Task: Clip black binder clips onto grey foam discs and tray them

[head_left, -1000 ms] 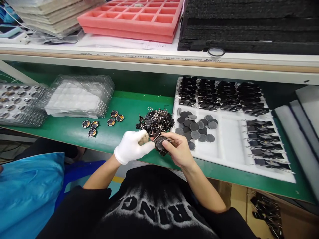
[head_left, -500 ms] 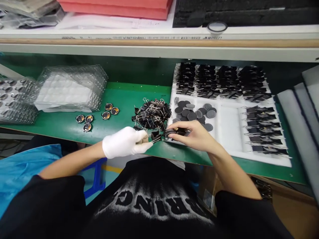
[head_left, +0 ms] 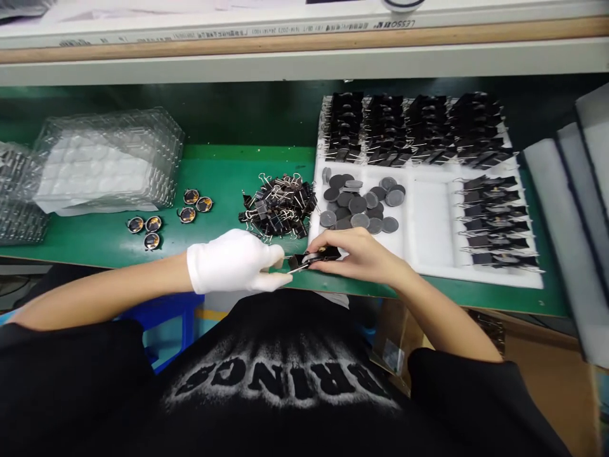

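Note:
My left hand (head_left: 238, 260), in a white glove, pinches the wire handles of a black binder clip (head_left: 295, 261) near the table's front edge. My bare right hand (head_left: 361, 254) holds a dark round disc (head_left: 311, 257) whose edge sits at the jaws of that clip; another black clip (head_left: 332, 253) shows under its fingers. Behind the hands lies a heap of black binder clips (head_left: 278, 206). Loose grey discs (head_left: 358, 204) are spread in a white tray (head_left: 431, 222), which also bears rows of clips with discs in them (head_left: 413, 127).
Small round parts with orange and black faces (head_left: 152, 223) lie on the green table (head_left: 214, 165) at the left. Stacked clear plastic trays (head_left: 104, 158) stand behind them. A shelf edge (head_left: 285, 60) crosses above, and grey panels (head_left: 561, 190) lean at the right.
The clip in my left hand and the disc in my right hand have come together. The camera view has shifted, so the table contents appear higher and further left.

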The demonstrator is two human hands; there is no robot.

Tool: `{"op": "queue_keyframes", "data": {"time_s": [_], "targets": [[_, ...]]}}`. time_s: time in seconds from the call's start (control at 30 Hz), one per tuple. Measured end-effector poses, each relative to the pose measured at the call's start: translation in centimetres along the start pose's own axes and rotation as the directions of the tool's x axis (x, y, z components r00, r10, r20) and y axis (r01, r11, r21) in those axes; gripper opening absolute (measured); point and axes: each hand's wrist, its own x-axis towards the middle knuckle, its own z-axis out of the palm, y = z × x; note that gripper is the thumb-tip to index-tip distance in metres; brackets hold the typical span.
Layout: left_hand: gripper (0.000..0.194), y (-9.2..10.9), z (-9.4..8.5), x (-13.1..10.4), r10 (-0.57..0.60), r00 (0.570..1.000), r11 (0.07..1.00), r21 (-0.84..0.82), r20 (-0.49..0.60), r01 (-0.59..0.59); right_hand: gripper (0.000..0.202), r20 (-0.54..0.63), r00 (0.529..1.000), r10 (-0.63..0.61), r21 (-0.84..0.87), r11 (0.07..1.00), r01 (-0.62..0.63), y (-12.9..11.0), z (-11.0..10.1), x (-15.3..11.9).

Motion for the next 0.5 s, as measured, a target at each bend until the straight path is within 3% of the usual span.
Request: {"op": "queue_keyframes", "data": {"time_s": [0.07,0.17,0.23,0.37,0.43,0.5], "targets": [[0.038,0.6,-0.2,0.7,-0.065,0.997,0.98,-0.189,0.029,0.07,0.02,-0.058,0.998,-0.024,-0.05,0.999,0.021,0.2,-0.1,-0.5],[0.051,1.7,0.3,2.1,-0.116,0.985,0.821,-0.546,0.127,0.167,0.019,-0.087,0.996,-0.016,-0.172,0.985,0.0,0.2,-0.4,-1.5],[0.051,2.5,1.1,3.2,-0.13,0.983,0.756,-0.629,0.129,0.183,0.017,-0.125,0.992,0.009,-0.244,0.969,-0.039,-0.2,-0.7,-2.4],[0.038,3.4,2.7,5.4,-0.154,0.988,0.855,-0.499,0.015,0.141,0.057,-0.344,0.938,0.04,-0.304,0.94,-0.152,-1.5,-2.0,-5.0],[0.034,3.8,3.4,6.5,-0.108,0.994,0.916,-0.389,-0.015,0.094,0.055,-0.332,0.935,0.122,-0.248,0.945,-0.211,-2.0,-3.0,-6.2],[0.032,4.1,4.1,7.5,-0.008,0.999,0.959,-0.283,-0.031,-0.001,0.04,-0.225,0.948,0.227,-0.166,0.949,-0.267,-2.0,-4.0,-7.4]]}}
